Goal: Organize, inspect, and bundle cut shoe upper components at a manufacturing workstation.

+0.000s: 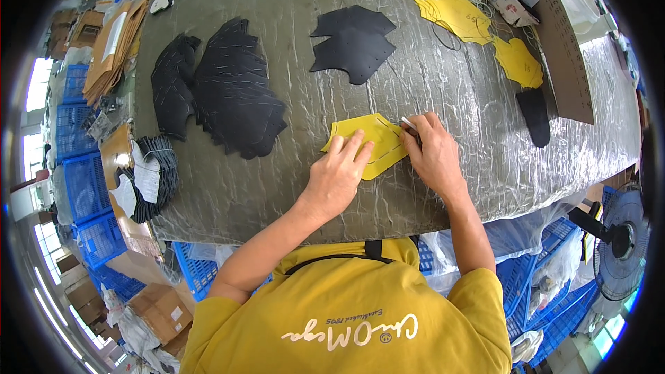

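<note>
Yellow template [367,140] lies flat on the table [443,83], pinned under the left hand [339,173], whose fingers [352,147] are spread wide and pressed down on its near half. Just beside them, at the template's far right edge, the right hand [433,152] has its fingers closed narrowly on a thin silver pen [409,123], tip at the rim of the card; whether a dark piece lies beneath the template cannot be told. Judging from this, one tracing is in hand and not yet finished, since the pen sits part-way round the outline. Beyond the fingers, a single black cut piece [353,43] lies apart toward the table's far side, and to the left of the left fingers a large fan of black pieces [232,90] already shows pale marked lines, so much of the marking looks done. Farther right of the right fingers rest more yellow templates [460,15] and one dark sole-shaped piece [535,116], seemingly unused. Off the table's left edge sits another stack of dark pieces [156,176] above blue crates [86,187].
</note>
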The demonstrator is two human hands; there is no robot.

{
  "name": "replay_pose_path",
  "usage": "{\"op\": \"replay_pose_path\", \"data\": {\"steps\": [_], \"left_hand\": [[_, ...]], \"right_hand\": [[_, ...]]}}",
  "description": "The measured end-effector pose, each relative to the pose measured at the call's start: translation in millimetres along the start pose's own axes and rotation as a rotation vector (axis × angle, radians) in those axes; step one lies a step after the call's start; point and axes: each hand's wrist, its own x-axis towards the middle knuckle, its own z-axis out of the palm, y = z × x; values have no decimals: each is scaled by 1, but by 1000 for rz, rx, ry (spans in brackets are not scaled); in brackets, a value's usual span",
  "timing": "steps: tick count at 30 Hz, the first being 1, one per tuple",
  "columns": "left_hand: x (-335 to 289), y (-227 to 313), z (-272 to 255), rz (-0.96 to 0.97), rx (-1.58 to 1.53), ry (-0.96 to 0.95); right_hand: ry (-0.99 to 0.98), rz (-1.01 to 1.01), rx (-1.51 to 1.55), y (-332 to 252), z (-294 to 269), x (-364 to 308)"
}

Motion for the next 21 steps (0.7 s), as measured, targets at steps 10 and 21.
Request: {"op": "replay_pose_path", "data": {"steps": [10, 21], "left_hand": [[10, -14, -25, -200, -378, 393], [39, -21, 6, -212, -67, 24]], "right_hand": [[39, 186, 805, 40, -20, 13], [206, 236, 1841, 175, -39, 46]]}}
